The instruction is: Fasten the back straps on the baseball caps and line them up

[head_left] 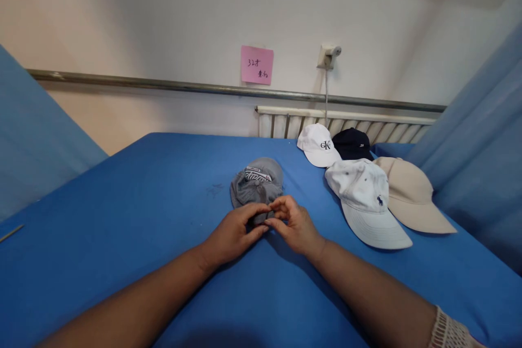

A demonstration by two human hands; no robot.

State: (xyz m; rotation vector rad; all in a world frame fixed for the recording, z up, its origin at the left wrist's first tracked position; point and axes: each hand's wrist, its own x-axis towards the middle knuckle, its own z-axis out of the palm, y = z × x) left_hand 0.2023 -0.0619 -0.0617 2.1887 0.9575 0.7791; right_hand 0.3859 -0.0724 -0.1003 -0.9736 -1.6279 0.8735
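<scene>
From my head view, my left hand point(238, 231) and right hand point(294, 224) pinch the near edge of a gray cap point(258, 180), which lies on the blue table point(134, 217), left of four other caps point(362, 193).

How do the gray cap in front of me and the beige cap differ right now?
The gray cap is crumpled, while the beige cap keeps a full, rounded crown. The gray cap has lettering on it; the beige cap shows none. Both hands are at the gray cap's near edge, whereas the beige cap is untouched. Both lie on the blue surface.
</scene>
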